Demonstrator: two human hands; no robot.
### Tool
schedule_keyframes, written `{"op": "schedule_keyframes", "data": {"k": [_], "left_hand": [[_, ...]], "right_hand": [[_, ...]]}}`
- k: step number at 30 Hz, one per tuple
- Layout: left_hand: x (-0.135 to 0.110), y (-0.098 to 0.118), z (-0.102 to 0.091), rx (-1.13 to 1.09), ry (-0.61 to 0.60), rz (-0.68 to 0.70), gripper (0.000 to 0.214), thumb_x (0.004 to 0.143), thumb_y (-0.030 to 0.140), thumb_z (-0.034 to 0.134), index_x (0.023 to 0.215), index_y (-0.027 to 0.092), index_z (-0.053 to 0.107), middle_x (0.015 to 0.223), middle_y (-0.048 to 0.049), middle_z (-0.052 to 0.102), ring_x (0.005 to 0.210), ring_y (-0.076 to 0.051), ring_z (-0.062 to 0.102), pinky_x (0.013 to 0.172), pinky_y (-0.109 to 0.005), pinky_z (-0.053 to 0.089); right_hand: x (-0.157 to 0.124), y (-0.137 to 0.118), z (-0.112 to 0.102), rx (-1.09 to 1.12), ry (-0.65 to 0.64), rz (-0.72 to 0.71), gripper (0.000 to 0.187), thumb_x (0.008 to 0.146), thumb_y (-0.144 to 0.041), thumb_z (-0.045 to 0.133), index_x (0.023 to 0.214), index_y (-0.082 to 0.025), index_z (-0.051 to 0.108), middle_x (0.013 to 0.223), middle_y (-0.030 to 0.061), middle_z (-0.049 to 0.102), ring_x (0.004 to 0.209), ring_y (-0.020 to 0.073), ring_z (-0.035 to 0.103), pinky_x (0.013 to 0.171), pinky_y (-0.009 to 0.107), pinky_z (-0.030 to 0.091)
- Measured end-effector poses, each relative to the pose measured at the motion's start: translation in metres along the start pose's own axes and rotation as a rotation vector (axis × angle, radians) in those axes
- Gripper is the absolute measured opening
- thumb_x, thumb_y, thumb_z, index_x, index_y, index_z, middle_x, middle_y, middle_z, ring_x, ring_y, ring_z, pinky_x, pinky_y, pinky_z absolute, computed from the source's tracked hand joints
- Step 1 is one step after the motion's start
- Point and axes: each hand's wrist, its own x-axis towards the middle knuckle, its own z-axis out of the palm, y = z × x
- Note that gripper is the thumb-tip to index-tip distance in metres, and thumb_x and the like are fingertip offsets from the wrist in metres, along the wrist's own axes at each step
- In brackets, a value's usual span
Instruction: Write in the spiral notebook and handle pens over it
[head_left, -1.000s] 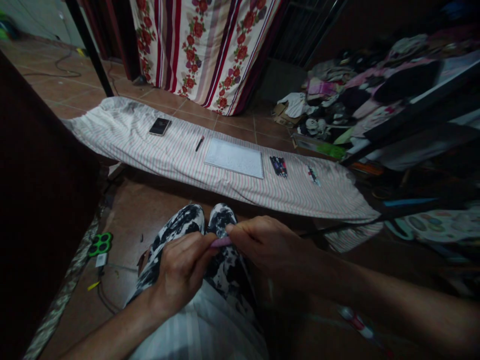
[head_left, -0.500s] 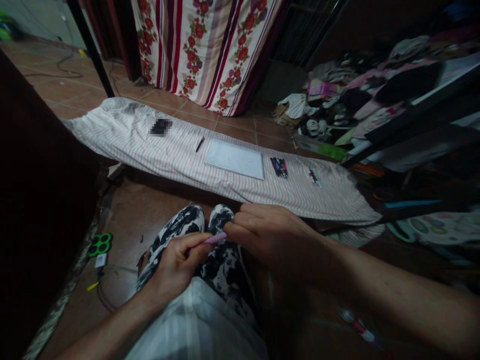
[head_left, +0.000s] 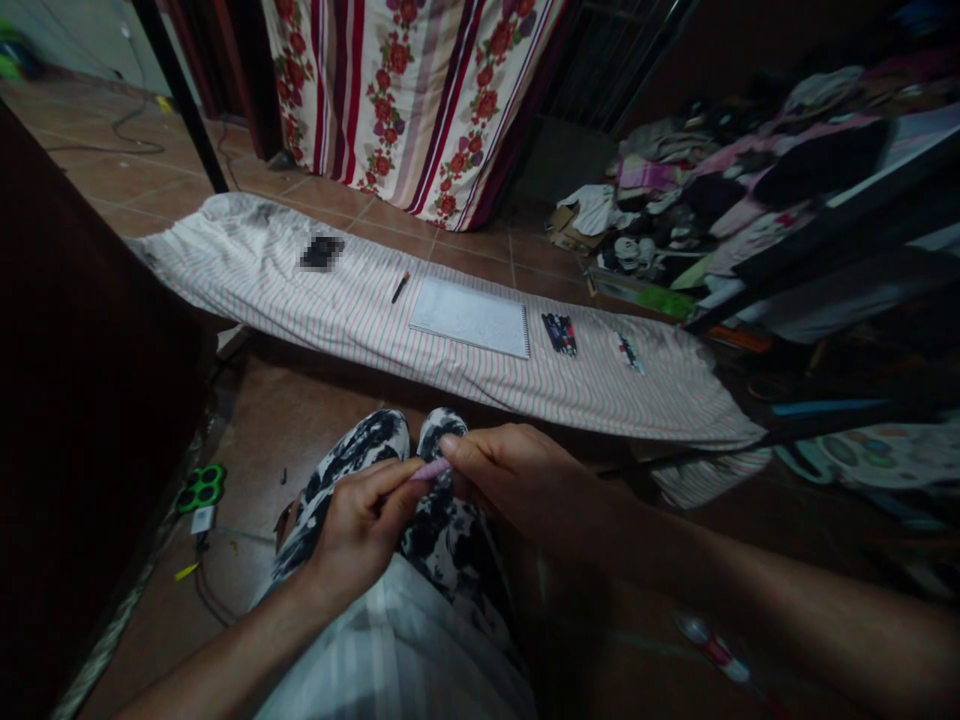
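Note:
My left hand (head_left: 358, 528) and my right hand (head_left: 517, 480) meet over my knees in black-and-white patterned trousers (head_left: 390, 470). Between their fingertips is a small pink stick-like object (head_left: 430, 469), perhaps a pen or marker. The left hand's fingers are curled round its lower part; the right hand pinches its upper end. On the floor ahead lies a long striped cloth (head_left: 247, 270) bearing a spiral notebook (head_left: 470, 316), a black pen (head_left: 399, 288), a phone (head_left: 321, 252) and a bunch of pens (head_left: 558, 333).
A floral curtain (head_left: 409, 90) hangs behind the cloth. Piled clothes and clutter (head_left: 712, 190) fill the right side. A dark piece of furniture (head_left: 75, 400) stands at the left, with a green object (head_left: 199, 488) and a cable on the tiled floor beside it.
The right hand shifted slightly along the pink object while the left hand kept hold; both stay over my knees. The cloth and items on it have not moved.

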Motion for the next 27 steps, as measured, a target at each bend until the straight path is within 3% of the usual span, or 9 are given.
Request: {"op": "schedule_keyframes", "data": {"k": [3,6,10,13,18,20,22,25,27], "left_hand": [[0.004,0.007,-0.002,-0.118,-0.023,-0.212,0.023,0.079,0.03,0.055,0.088,0.016,0.071,0.06,0.0003,0.061,0.052,-0.01,0.048,0.049,-0.019,0.038],[0.006,0.01,-0.005,-0.176,-0.085,-0.32,0.027,0.078,0.032,0.055,0.087,0.014,0.072,0.051,0.0023,0.053,0.048,-0.009,0.043,0.045,-0.019,0.033],[0.004,0.006,-0.006,-0.117,-0.098,-0.23,0.024,0.08,0.03,0.054,0.087,0.015,0.071,0.054,0.0019,0.056,0.05,-0.009,0.046,0.047,-0.019,0.034],[-0.002,-0.001,-0.004,-0.002,-0.078,-0.049,0.021,0.082,0.026,0.052,0.089,0.016,0.07,0.066,-0.0011,0.064,0.056,-0.011,0.054,0.054,-0.02,0.04],[-0.009,-0.007,0.0,0.104,-0.006,0.129,0.019,0.083,0.022,0.052,0.093,0.014,0.067,0.073,-0.005,0.066,0.064,-0.013,0.059,0.06,-0.022,0.044],[-0.008,-0.009,0.002,0.098,-0.006,0.122,0.019,0.083,0.022,0.052,0.093,0.015,0.067,0.073,-0.0044,0.066,0.064,-0.013,0.059,0.059,-0.021,0.044],[-0.005,-0.01,0.003,0.076,-0.02,0.079,0.02,0.084,0.024,0.052,0.096,0.017,0.067,0.077,-0.0039,0.067,0.068,-0.014,0.06,0.062,-0.021,0.045],[-0.001,-0.01,0.001,0.027,-0.08,0.003,0.028,0.083,0.027,0.054,0.109,0.022,0.061,0.094,-0.0036,0.068,0.085,-0.016,0.061,0.075,-0.023,0.045],[0.0,-0.009,-0.002,-0.028,-0.131,-0.047,0.038,0.084,0.029,0.052,0.122,0.024,0.052,0.104,-0.0038,0.066,0.096,-0.018,0.059,0.084,-0.026,0.043]], "right_hand": [[0.002,0.001,-0.01,-0.183,0.053,-0.183,0.027,0.09,-0.035,0.039,0.077,-0.018,0.056,0.071,0.0016,0.057,0.066,0.0142,0.05,0.058,0.026,0.034],[0.001,0.003,-0.018,-0.323,0.001,-0.412,0.013,0.088,-0.022,0.043,0.087,-0.017,0.055,0.081,0.003,0.056,0.075,0.0158,0.048,0.066,0.028,0.035],[0.001,0.007,-0.019,-0.386,-0.011,-0.52,0.013,0.085,-0.015,0.042,0.083,-0.016,0.055,0.075,0.002,0.054,0.069,0.0148,0.044,0.063,0.028,0.032],[0.0,0.006,-0.015,-0.365,-0.002,-0.457,0.015,0.085,-0.017,0.042,0.075,-0.016,0.054,0.072,0.002,0.055,0.067,0.0142,0.044,0.063,0.028,0.031],[0.0,0.0,-0.005,-0.244,0.028,-0.153,0.033,0.088,-0.027,0.039,0.06,-0.017,0.051,0.054,-0.0022,0.049,0.052,0.0096,0.039,0.054,0.027,0.024],[0.001,0.001,-0.001,-0.225,0.046,-0.095,0.037,0.089,-0.028,0.037,0.057,-0.017,0.051,0.05,-0.0033,0.044,0.047,0.0083,0.035,0.052,0.027,0.021],[0.003,0.005,0.001,-0.223,0.057,-0.124,0.035,0.09,-0.029,0.036,0.062,-0.017,0.054,0.052,-0.003,0.047,0.048,0.0084,0.036,0.052,0.027,0.021],[0.008,0.01,-0.003,-0.198,0.039,-0.178,0.032,0.09,-0.029,0.035,0.069,-0.017,0.056,0.058,-0.0018,0.052,0.051,0.009,0.041,0.052,0.026,0.022],[0.011,0.01,-0.01,-0.171,0.016,-0.12,0.035,0.091,-0.032,0.034,0.069,-0.018,0.057,0.058,-0.0014,0.053,0.051,0.0094,0.043,0.051,0.026,0.024]]}}
